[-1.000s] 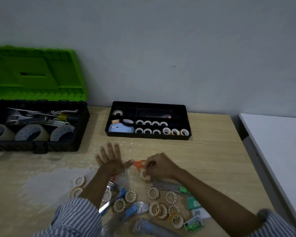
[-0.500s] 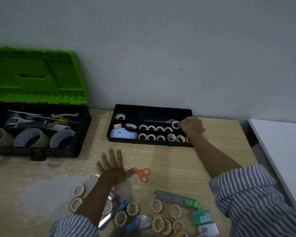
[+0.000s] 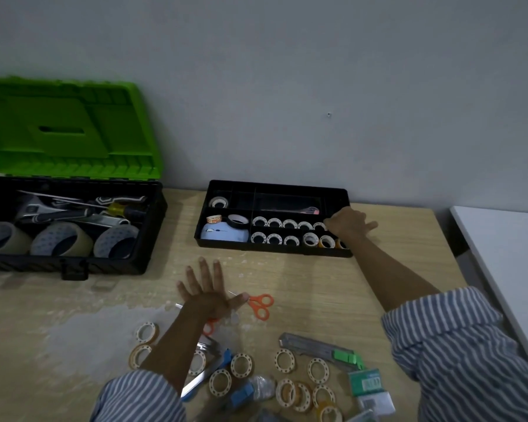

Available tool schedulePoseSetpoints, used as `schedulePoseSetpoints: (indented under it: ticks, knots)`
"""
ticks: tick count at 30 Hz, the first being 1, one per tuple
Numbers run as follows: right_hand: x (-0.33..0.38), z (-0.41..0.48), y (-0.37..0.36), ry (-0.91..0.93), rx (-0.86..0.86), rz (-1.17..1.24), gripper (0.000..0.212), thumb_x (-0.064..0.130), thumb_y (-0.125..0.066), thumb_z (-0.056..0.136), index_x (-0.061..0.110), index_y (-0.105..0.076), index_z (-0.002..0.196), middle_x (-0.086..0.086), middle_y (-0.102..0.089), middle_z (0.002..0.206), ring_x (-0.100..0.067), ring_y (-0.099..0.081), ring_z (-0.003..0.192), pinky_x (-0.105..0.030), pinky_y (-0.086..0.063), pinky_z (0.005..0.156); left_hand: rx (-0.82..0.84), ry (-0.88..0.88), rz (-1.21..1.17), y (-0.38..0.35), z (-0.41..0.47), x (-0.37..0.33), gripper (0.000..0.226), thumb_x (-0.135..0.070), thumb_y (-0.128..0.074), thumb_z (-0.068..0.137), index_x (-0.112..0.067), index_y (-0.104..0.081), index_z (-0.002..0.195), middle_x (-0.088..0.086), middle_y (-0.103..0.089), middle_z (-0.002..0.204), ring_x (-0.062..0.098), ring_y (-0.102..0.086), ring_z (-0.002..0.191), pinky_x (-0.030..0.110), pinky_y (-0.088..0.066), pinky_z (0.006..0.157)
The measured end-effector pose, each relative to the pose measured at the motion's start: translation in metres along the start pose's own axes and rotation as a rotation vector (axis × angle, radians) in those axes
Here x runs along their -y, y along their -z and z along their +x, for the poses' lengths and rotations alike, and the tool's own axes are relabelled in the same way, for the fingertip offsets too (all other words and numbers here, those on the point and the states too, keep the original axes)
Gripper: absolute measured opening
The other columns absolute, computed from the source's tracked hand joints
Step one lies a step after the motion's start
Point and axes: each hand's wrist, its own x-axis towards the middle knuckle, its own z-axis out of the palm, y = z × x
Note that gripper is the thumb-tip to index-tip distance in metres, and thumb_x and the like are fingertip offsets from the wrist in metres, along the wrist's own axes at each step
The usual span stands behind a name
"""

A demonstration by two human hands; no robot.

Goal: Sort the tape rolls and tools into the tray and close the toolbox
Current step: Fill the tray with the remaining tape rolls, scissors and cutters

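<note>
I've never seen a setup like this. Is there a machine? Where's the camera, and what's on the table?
No machine: a person works bare-handed, and one camera worn on their head looks down at the hands. On the light wooden table sit an open black toolbox with a green lid and a black plastic compartment tray holding small white tape rolls. The left hand rests flat beside orange-handled scissors. The right hand is at the tray's right end; whether it holds a roll is unclear. More loose rolls lie nearer.
</note>
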Motion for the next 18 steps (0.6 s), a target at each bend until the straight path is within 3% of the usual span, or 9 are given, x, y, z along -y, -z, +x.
schedulePoseSetpoints:
  ticks: [2,5,7,9,11,12,15,18]
  knots:
    - [-0.005,-0.002,0.002,0.042,0.015,-0.019,0.029,0.031,-0.055,0.088,0.012,-0.062,0.109,-0.011,-0.06,0.121,-0.032,-0.041,0.126,-0.049,-0.02,0.106,0.004,-0.005,0.003,0.001,-0.001,0.0,0.109,-0.081,-0.029,0.08,-0.019,0.04,0.137,0.012,0.052,0.139,0.044,0.038,0.133,0.062,0.017,0.11]
    - [-0.014,-0.01,0.001,0.169,-0.15,-0.002,0.021,0.026,-0.052,0.089,0.021,-0.068,0.103,-0.005,-0.067,0.109,-0.03,-0.049,0.114,-0.043,-0.026,0.098,0.003,-0.011,0.002,0.002,-0.002,0.0,0.109,-0.08,-0.029,0.08,-0.018,0.04,0.137,0.013,0.053,0.139,0.045,0.038,0.133,0.062,0.016,0.11]
    - [-0.02,-0.029,-0.004,0.296,-0.293,0.122,0.016,0.019,-0.056,0.087,0.021,-0.069,0.096,-0.006,-0.071,0.095,-0.029,-0.055,0.103,-0.038,-0.03,0.092,0.002,-0.016,-0.001,0.002,-0.003,0.001,0.109,-0.081,-0.029,0.08,-0.018,0.04,0.137,0.013,0.053,0.139,0.045,0.037,0.133,0.062,0.016,0.11]
    - [-0.026,-0.052,-0.014,0.466,-0.317,0.308,0.012,0.01,-0.06,0.083,0.013,-0.07,0.088,-0.01,-0.072,0.08,-0.03,-0.063,0.085,-0.038,-0.042,0.085,-0.009,-0.022,-0.006,0.001,-0.003,0.003,0.109,-0.081,-0.028,0.08,-0.018,0.04,0.137,0.014,0.053,0.139,0.045,0.037,0.134,0.062,0.016,0.11]
    - [-0.035,-0.079,-0.024,0.673,-0.153,0.396,0.013,0.002,-0.06,0.079,0.007,-0.071,0.084,-0.012,-0.071,0.074,-0.026,-0.064,0.071,-0.031,-0.048,0.07,-0.031,-0.038,-0.02,-0.001,-0.005,0.003,0.108,-0.081,-0.028,0.08,-0.019,0.04,0.137,0.013,0.053,0.139,0.045,0.038,0.133,0.063,0.017,0.109]
    - [-0.039,-0.093,-0.029,0.754,0.008,0.39,0.015,0.0,-0.06,0.079,0.006,-0.072,0.085,-0.011,-0.071,0.076,-0.021,-0.062,0.069,-0.027,-0.047,0.067,-0.045,-0.043,-0.026,-0.003,-0.006,0.003,0.107,-0.08,-0.028,0.08,-0.019,0.04,0.137,0.012,0.053,0.139,0.045,0.038,0.133,0.062,0.018,0.109]
    - [-0.048,-0.129,-0.043,0.904,0.523,0.145,0.021,0.005,-0.062,0.081,0.008,-0.073,0.099,-0.009,-0.073,0.096,-0.011,-0.062,0.081,-0.021,-0.046,0.076,-0.074,-0.036,-0.044,-0.006,-0.009,0.001,0.106,-0.079,-0.028,0.081,-0.021,0.038,0.138,0.01,0.052,0.14,0.043,0.039,0.133,0.062,0.02,0.108]
    - [-0.054,-0.155,-0.058,1.018,0.676,0.015,0.024,0.014,-0.068,0.08,0.015,-0.072,0.103,-0.002,-0.068,0.105,-0.007,-0.055,0.091,-0.019,-0.04,0.081,-0.099,-0.04,-0.051,-0.009,-0.012,0.001,0.104,-0.079,-0.028,0.082,-0.021,0.037,0.139,0.009,0.051,0.142,0.042,0.039,0.134,0.061,0.021,0.108]
